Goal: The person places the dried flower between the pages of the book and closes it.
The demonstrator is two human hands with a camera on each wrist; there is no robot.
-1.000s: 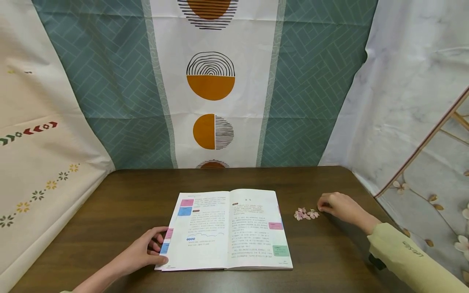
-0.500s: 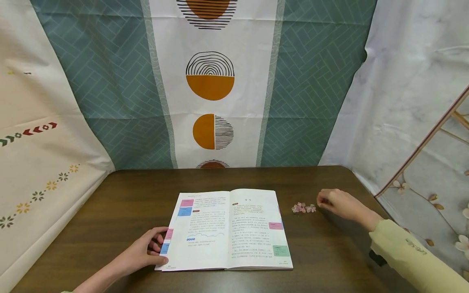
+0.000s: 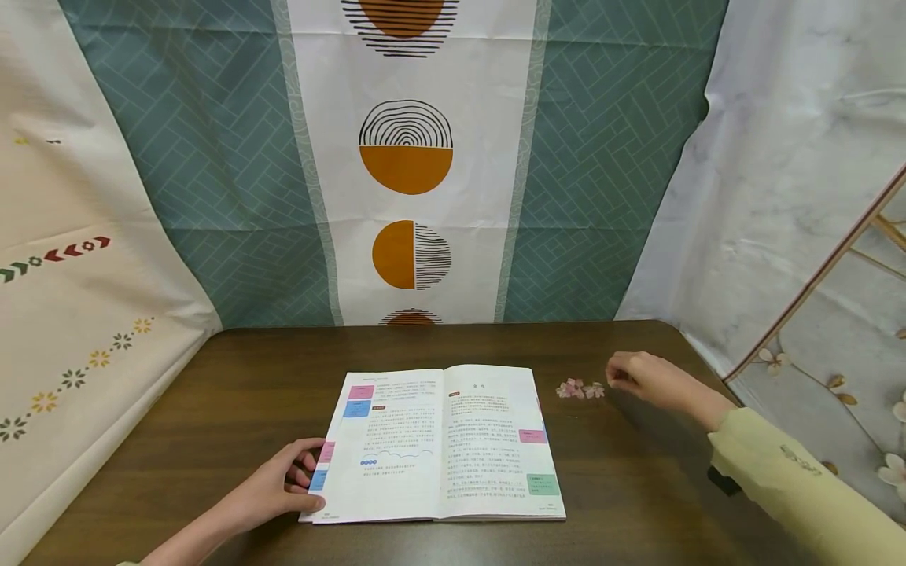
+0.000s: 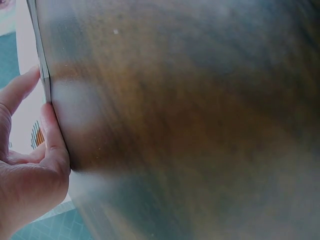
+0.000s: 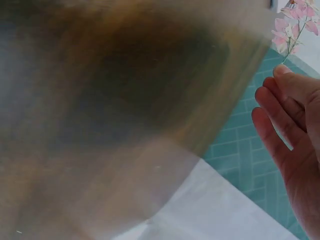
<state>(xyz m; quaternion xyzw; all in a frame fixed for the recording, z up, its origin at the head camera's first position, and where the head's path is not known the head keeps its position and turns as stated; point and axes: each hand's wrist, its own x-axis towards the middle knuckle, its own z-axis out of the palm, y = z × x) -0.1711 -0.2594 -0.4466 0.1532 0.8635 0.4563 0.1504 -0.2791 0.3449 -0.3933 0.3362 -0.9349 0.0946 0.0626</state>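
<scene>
An open book with printed text and coloured boxes lies flat on the brown table. My left hand holds its left edge, thumb on top of the page near the lower corner and the other fingers curled at the side. To the right of the book, my right hand pinches the thin green stem of a small sprig of pink flowers between thumb and forefinger. In the head view the flower sprig points left, toward the book, and appears raised above the table.
The dark wooden table extends around the book. Behind it hangs a green and white patterned cloth. A cream cloth borders the left side and a marble-patterned cloth the right.
My right hand has risen and shifted slightly left with the flower sprig, away from the table's front edge. The left hand and the book have stayed put.
</scene>
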